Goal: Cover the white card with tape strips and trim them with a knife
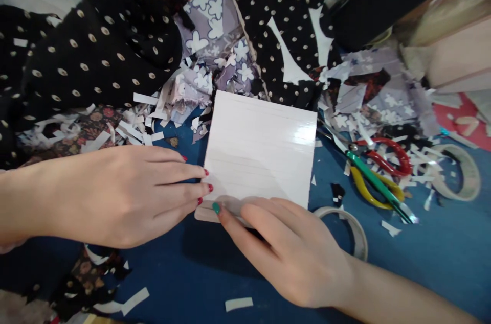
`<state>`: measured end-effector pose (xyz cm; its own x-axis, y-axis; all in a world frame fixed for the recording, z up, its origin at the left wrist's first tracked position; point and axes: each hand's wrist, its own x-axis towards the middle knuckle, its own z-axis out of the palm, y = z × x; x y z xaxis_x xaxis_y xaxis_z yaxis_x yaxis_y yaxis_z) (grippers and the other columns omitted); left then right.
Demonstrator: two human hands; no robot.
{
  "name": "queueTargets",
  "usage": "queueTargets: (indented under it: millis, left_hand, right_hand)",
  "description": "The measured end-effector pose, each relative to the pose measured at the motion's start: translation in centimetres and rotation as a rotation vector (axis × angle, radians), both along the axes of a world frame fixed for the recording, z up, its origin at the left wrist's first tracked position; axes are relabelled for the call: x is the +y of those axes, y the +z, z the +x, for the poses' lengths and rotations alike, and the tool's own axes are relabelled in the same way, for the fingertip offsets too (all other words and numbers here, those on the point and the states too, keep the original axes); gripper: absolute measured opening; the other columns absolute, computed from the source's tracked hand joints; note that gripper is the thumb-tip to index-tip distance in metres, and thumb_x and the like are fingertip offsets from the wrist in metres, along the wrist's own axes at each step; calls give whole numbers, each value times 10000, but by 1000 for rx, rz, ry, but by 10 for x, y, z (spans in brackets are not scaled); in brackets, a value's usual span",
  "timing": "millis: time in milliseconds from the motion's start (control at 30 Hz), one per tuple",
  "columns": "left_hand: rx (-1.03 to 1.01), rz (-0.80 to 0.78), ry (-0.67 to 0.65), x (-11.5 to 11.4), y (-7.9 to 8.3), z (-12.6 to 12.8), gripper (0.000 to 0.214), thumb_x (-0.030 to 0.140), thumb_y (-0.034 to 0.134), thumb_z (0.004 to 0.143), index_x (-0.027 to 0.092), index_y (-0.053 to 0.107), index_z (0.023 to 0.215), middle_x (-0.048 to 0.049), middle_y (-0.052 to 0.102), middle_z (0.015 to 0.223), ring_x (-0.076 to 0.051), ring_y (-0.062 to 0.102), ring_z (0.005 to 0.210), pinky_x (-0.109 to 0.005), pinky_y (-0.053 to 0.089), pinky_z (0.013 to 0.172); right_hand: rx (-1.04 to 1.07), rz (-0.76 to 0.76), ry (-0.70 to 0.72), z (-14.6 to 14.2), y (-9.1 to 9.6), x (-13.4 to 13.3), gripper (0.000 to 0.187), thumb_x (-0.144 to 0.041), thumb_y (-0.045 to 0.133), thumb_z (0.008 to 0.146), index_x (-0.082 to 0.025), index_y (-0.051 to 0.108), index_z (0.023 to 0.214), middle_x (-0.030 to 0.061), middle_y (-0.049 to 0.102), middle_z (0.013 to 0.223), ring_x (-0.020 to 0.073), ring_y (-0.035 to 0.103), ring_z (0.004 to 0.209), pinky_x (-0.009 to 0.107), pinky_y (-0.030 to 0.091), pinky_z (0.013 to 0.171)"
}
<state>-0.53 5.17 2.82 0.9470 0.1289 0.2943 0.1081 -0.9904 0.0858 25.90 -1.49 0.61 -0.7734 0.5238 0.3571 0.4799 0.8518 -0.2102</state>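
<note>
A white, glossy, nearly square board (261, 153) lies in front of me, with faint lines running across its top face. My left hand (126, 193) comes in from the left, palm down, its red-nailed fingers stretched out and their tips touching the board's left edge. The left thumb is hidden. My right hand (291, 247) is bent over the near edge. One green-nailed finger presses at the near left corner, and the other fingers are curled, their tips hidden. A shadow falls below the near edge.
Black dotted fabric (95, 53) and lilac flowered fabric (215, 2) lie beyond the board among paper scraps. At right are red-and-yellow-handled scissors (397, 153), a green cutter (372, 176) and a tape roll (473, 176). Another roll (360, 234) sits by my right wrist.
</note>
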Motion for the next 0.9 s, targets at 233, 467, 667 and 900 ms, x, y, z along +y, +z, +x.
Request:
queueTargets:
  millis: [233, 467, 667, 900]
  left_hand:
    - [18, 24, -3, -7, 0, -6, 517, 58, 346, 1096, 145, 852, 1035, -115, 834, 1158, -257, 824, 1043, -345, 724, 845]
    - [45, -8, -11, -9, 3, -6, 429, 95, 428, 1085, 176, 849, 1062, -100, 822, 1213, -276, 808, 1105, -363, 731, 829]
    - [72, 23, -3, -11, 3, -5, 338, 146, 522, 1062, 206, 854, 1057, -90, 809, 1259, -271, 790, 1141, -351, 727, 836]
    - [115, -12, 23, -15, 0, -7, 344, 143, 505, 1065, 194, 830, 1167, -91, 746, 1396, -260, 741, 1260, -363, 662, 1053]
  right_hand:
    - [-1, 10, 31, 1, -1, 2, 258, -61, 485, 1077, -65, 742, 1100, 43, 654, 774, 200, 558, 704, 353, 400, 564]
    - [-44, 33, 47, 6, -1, 1, 264, -68, 509, 1065, -76, 770, 1108, 41, 656, 791, 184, 588, 721, 341, 398, 553]
    - [-45, 60, 51, 6, -1, 1, 239, -82, 546, 1048, -77, 775, 1117, 40, 644, 787, 183, 584, 725, 333, 415, 550]
    - [-13, 78, 54, 5, 0, -1, 254, -49, 548, 1020, -93, 786, 1097, 40, 667, 796, 188, 561, 727, 331, 444, 557]
